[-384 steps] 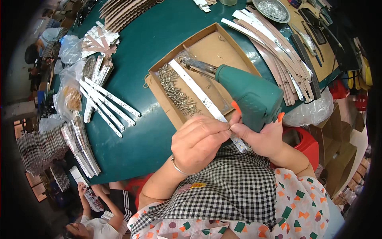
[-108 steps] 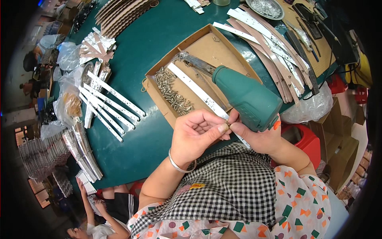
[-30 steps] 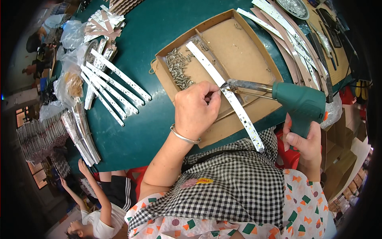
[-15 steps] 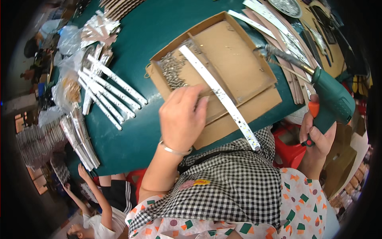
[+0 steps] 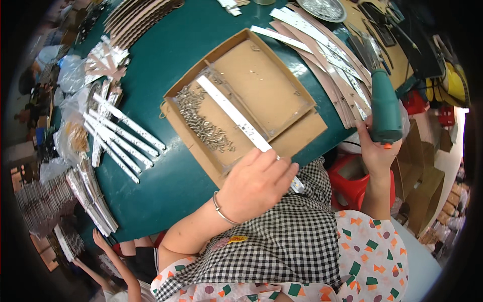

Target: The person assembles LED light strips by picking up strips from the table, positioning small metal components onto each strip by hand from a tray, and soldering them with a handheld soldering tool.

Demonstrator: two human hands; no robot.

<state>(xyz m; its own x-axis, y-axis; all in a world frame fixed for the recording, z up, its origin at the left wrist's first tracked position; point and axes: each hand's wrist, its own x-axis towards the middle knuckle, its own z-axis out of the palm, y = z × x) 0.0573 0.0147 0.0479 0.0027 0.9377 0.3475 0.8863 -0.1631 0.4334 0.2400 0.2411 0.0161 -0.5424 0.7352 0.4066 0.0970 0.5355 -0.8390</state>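
Left hand (image 5: 255, 185) curls over flat strip (image 5: 229, 108), hold unclear — right hand (image 5: 378, 157) clasps plastic tool (image 5: 386, 104).

Left hand (image 5: 256, 186) on strip (image 5: 226, 108), tool (image 5: 386, 105) in right hand (image 5: 380, 153)

Clock positions run from the box (image 5: 271, 75). The strip slants from 11 to 5 across it; the left hand's fingers curl over its 5 o'clock end, contact hidden. Screws (image 5: 201, 121) heap inside at 8. Around 3, the right hand grips the green tool, nose toward 12. A dish (image 5: 343, 15) sits at 1, a strip pile (image 5: 322, 60) at 2, a stool (image 5: 347, 189) at 4.
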